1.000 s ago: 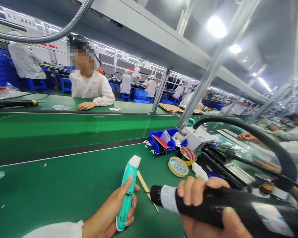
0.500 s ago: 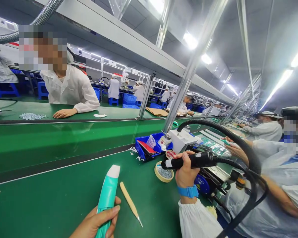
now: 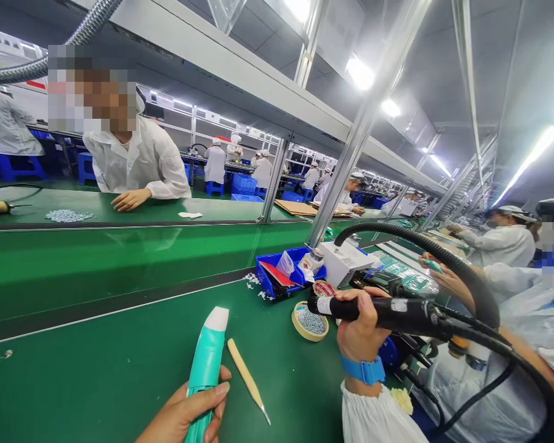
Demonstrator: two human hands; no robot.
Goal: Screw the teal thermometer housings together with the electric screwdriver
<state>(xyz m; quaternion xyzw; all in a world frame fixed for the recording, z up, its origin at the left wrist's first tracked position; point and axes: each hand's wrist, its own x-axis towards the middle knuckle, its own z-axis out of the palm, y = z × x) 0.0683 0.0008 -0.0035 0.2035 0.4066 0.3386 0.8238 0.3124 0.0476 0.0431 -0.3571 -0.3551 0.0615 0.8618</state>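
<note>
My left hand (image 3: 198, 409) is wrapped round a teal device (image 3: 207, 357) with a white end, which points up and away over the green tabletop. My right hand (image 3: 362, 323) grips a black electric screwdriver (image 3: 392, 314), held nearly level, its front end pointing left over the rim of a round dish (image 3: 323, 334). Small grey screws (image 3: 310, 320) fill the dish. The tip of the screwdriver is too small to make out. Between my hands lies a wooden-handled tool (image 3: 245, 375) with a thin metal tip. A blue band circles my right wrist.
Behind the dish are a blue bin (image 3: 270, 286) with a bottle (image 3: 311, 261) and a white box (image 3: 346, 261). A metal post (image 3: 346, 166) rises there. Thick hose and cables arch at right, beside a co-worker's sleeve (image 3: 526, 344). Another person leans on the far bench.
The screwdriver has turned more level, and its rear end has swung nearer and to the right. The whole view has shifted slightly. My left hand keeps its hold on the teal device.
</note>
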